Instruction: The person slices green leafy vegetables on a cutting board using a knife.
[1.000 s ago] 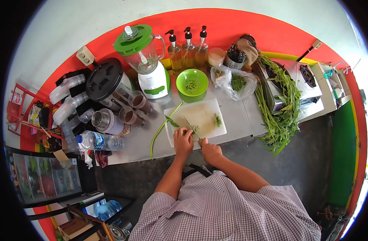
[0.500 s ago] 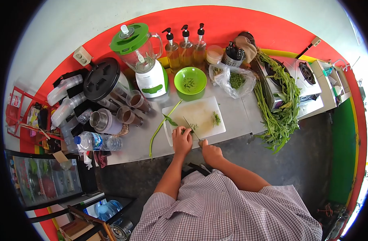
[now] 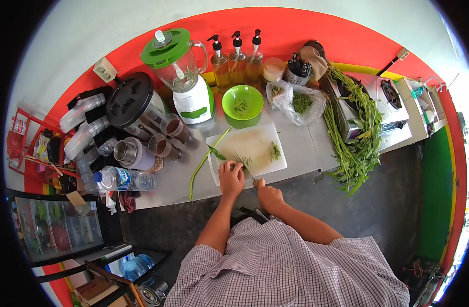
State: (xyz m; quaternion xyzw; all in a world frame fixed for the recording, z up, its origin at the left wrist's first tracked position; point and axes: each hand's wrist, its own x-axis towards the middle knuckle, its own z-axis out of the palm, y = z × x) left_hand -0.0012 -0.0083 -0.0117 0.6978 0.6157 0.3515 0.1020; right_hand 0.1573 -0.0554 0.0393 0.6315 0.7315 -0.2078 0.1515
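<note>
My right hand (image 3: pixel 270 196) is closed round the handle of a knife (image 3: pixel 244 162), its blade slanting up and left over the white cutting board (image 3: pixel 268 134). Close to the blade, my left hand (image 3: pixel 232 179) has its fingers curled and pressed down on greens, mostly hidden under the fingertips. Finely cut greens (image 3: pixel 247 160) lie right beside the blade. Another small heap of chopped greens (image 3: pixel 275 150) sits on the board's right side. A long green stem (image 3: pixel 199 169) rests along the board's left edge, with a leaf (image 3: pixel 217 153) reaching over the board.
Behind the board stands a green bowl (image 3: pixel 243 105) with cut greens inside. A blender (image 3: pixel 186 82), pump bottles (image 3: pixel 238 64) and brown drinks (image 3: pixel 164 148) are around it. Rightward lie a plastic bag of greens (image 3: pixel 301 102), a leafy bundle (image 3: pixel 360 138) and a gas stove (image 3: pixel 390 105).
Almost nothing differs. Both hands, the knife and the greens stay in nearly the same place on the board.
</note>
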